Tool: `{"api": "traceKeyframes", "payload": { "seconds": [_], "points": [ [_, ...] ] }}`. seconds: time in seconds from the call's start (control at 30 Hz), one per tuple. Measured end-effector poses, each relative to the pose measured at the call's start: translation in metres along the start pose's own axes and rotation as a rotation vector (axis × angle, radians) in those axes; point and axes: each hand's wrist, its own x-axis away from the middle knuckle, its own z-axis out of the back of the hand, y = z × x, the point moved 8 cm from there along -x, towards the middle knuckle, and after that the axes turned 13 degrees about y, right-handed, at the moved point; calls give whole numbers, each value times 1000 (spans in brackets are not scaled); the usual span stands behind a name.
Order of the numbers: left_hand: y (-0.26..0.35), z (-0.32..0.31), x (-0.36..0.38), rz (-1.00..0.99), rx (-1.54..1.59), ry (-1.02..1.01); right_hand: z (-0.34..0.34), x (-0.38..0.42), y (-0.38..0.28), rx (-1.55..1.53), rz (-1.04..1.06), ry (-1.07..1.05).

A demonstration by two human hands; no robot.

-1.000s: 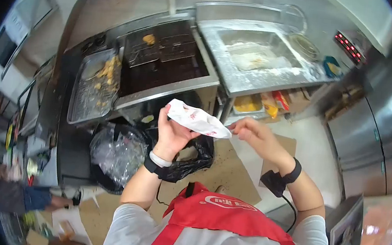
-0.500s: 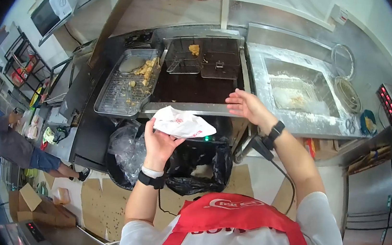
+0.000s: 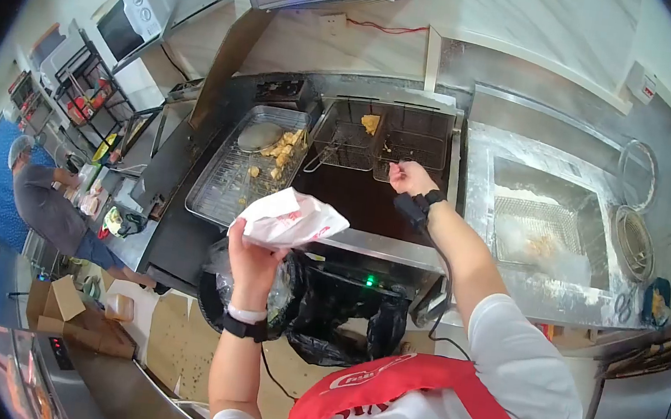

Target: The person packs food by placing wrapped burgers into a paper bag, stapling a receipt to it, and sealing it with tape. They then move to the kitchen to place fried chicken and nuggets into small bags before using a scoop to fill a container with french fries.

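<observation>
The left hand [image 3: 250,266] has its grip clamped on the white paper bag with red print [image 3: 291,217], near left; the curled right hand [image 3: 412,179], beside the far black wire basket [image 3: 421,146], shows no clear hold; slackened left fingers could drop the bag.

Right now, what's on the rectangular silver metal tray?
Golden food pieces and a round grey object lie on its wire rack. The white, red-printed paper bag in the left hand hides its near right corner and anything there.
</observation>
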Motion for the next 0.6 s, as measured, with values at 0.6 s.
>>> {"api": "traceKeyframes", "payload": {
  "seconds": [0.6],
  "points": [
    [-85,-199,-48,-1527,-911,-297,38,248,73,413,210,19]
  ]
}}
